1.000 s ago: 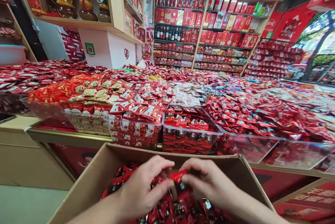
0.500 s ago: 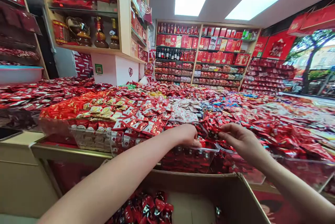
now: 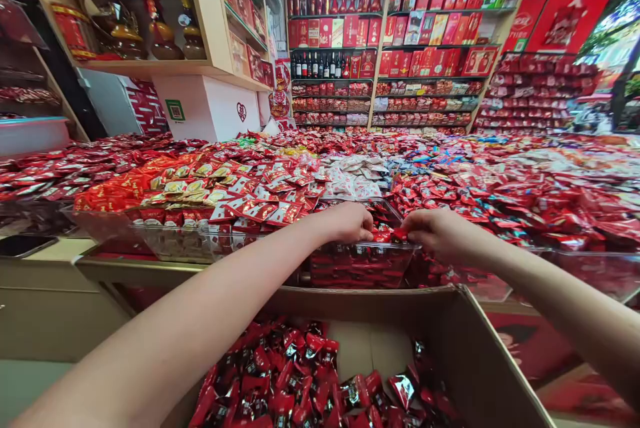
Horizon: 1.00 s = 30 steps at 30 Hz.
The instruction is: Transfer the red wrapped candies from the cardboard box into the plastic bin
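My left hand (image 3: 353, 223) reaches into a clear plastic bin (image 3: 363, 268) of small red-and-black wrapped candies, its fingers curled down among them. What it grips, if anything, is hidden. From the other side my right hand (image 3: 436, 231) pinches a red wrapped candy (image 3: 399, 235) by the bin's front right corner. The two hands are a short way apart. Below them stands an open cardboard box (image 3: 370, 348) holding a heap of like candies (image 3: 300, 375), shiny red with black parts.
Neighbouring bins hold white packets (image 3: 355, 178), gold-and-red packets (image 3: 215, 181) and orange-red packets (image 3: 113, 191). A shelf cabinet (image 3: 150, 68) juts out at upper left. A phone (image 3: 26, 246) lies on the counter at far left. Stocked shelves (image 3: 373, 68) line the back.
My right hand has moved left, from the packets beside the bin to the bin's corner, nearer my left hand. The view has tilted down, showing more of the cardboard box.
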Tool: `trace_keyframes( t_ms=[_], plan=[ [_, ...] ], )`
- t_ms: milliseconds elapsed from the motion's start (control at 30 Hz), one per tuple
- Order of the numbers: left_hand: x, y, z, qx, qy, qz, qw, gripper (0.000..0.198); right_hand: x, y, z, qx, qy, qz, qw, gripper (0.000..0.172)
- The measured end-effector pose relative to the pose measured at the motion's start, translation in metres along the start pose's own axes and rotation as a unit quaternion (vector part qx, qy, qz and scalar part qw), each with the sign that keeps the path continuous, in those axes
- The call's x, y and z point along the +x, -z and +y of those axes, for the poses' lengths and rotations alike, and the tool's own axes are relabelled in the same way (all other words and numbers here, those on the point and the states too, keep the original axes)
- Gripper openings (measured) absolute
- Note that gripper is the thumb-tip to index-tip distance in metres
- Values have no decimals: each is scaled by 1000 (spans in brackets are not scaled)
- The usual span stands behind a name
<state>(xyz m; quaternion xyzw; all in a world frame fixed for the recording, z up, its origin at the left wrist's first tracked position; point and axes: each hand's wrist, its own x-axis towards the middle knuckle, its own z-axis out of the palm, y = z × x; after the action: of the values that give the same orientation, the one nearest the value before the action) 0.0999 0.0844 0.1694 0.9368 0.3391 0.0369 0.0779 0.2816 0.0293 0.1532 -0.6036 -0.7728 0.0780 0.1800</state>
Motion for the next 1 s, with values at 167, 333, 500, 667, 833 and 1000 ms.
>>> trace_keyframes(
  t_ms=[167,333,500,667,833,1000],
  plan=[
    [3,6,0,3,-2,-26,1000,18,13,4,-4,-82,12,-81,993,17],
    [9,5,-4,1,-10,-49,999,18,20,12,-15,-94,34,-135,986,16],
    [8,7,-1,14,-12,-56,998,17,26,18,-28,-149,7,-197,969,18],
    [4,9,5,38,-9,-41,998,17,32,20,-29,-123,20,-227,966,21],
    [4,7,4,37,1,-25,999,18,31,23,-24,-142,35,-220,964,18],
    [4,3,-1,21,-3,-19,1000,19,28,24,-16,-122,20,-202,971,20]
  ],
)
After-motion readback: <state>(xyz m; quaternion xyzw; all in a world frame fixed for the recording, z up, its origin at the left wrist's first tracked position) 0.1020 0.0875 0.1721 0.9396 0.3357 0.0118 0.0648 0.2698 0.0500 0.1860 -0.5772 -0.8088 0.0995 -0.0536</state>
